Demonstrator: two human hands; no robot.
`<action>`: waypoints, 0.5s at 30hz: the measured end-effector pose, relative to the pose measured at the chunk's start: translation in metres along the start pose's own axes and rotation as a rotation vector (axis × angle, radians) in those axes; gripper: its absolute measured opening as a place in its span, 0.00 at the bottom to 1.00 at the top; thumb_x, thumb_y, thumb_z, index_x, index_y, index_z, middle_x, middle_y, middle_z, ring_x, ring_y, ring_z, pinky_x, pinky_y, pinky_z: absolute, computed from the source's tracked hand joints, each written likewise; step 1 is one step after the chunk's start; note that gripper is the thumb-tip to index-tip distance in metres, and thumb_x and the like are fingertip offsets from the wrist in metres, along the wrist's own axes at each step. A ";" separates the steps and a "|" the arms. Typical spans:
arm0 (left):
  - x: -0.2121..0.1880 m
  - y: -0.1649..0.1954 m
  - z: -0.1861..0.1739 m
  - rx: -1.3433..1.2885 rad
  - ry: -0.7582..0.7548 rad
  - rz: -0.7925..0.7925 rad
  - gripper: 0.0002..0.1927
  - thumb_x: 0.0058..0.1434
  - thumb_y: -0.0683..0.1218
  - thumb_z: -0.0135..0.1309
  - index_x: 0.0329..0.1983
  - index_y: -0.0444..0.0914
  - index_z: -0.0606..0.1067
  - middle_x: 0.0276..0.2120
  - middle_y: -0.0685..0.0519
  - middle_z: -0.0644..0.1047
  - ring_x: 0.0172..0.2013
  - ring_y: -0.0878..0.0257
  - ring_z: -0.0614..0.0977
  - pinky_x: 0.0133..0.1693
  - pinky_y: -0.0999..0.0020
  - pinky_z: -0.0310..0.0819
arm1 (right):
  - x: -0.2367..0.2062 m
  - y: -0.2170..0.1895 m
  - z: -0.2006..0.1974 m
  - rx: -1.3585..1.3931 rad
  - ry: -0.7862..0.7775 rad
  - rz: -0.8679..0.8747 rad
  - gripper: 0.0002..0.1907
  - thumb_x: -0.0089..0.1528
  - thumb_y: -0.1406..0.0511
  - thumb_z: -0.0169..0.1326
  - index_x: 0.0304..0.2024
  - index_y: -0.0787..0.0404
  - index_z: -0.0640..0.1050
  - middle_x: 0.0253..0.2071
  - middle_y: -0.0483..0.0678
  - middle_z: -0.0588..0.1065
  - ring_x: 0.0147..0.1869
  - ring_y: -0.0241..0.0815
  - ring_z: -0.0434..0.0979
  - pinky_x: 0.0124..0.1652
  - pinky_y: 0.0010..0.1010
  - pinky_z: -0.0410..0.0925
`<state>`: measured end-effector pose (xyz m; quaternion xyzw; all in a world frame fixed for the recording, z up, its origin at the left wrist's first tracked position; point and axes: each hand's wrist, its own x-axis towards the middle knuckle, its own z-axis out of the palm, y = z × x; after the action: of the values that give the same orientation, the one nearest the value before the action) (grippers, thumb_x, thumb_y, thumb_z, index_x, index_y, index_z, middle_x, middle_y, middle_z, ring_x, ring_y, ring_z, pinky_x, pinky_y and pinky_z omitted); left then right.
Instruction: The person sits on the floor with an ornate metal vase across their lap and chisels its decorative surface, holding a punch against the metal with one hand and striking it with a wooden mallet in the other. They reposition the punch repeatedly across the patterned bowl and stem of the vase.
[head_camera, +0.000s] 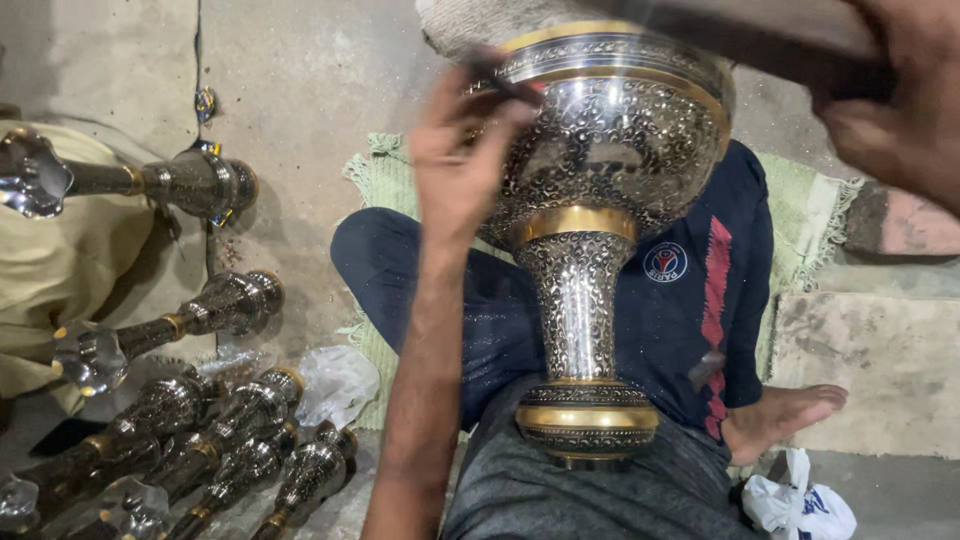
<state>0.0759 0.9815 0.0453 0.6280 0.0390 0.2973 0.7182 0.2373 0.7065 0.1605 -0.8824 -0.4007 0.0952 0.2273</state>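
A large engraved metal vase, silver-toned with brass bands and a flared bowl on a narrow stem, stands upright on the seated person's lap, its round foot resting on grey cloth between dark blue trouser legs. The left hand is raised against the left side of the bowl, its grip pinching a thin dark tool whose tip lies on the patterned metal just below the upper brass band. The right hand is at the top right corner, blurred, with its fingers wrapped around the end of a dark wooden block that reaches across above the vase's rim; whether the block touches the rim cannot be told. The person sits cross-legged on a green fringed mat on the concrete floor, with one bare foot showing to the right. Near that foot lies a crumpled white plastic bag. On the floor to the left lie several smaller engraved metal stems of the same silver and brass look, lying on their sides in a loose row, some touching each other. At the far left edge a piece of pale yellow cloth lies under two of them, and another crumpled clear bag lies beside the mat.
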 end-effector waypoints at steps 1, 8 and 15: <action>-0.003 0.006 -0.002 -0.053 0.076 -0.051 0.19 0.71 0.36 0.60 0.63 0.39 0.74 0.47 0.45 0.83 0.44 0.62 0.87 0.46 0.69 0.90 | -0.013 0.006 0.006 0.080 0.049 0.039 0.23 0.58 0.80 0.59 0.56 0.70 0.73 0.38 0.57 0.75 0.37 0.46 0.78 0.36 0.34 0.71; -0.037 0.028 0.025 -0.049 0.220 -0.202 0.19 0.70 0.37 0.60 0.63 0.36 0.71 0.46 0.43 0.85 0.45 0.62 0.88 0.46 0.73 0.87 | -0.130 0.022 0.116 0.748 0.442 0.409 0.13 0.66 0.72 0.67 0.41 0.63 0.72 0.34 0.47 0.75 0.35 0.34 0.77 0.38 0.26 0.72; -0.057 0.012 0.084 0.064 0.240 -0.084 0.18 0.71 0.34 0.58 0.61 0.32 0.70 0.46 0.42 0.84 0.46 0.62 0.86 0.50 0.72 0.85 | -0.174 0.032 0.183 0.844 0.346 0.523 0.12 0.63 0.74 0.65 0.46 0.65 0.75 0.38 0.46 0.77 0.43 0.34 0.77 0.44 0.25 0.71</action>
<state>0.0605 0.8805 0.0556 0.6082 0.1603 0.3386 0.6998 0.0795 0.6165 -0.0181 -0.7876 -0.0503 0.1546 0.5944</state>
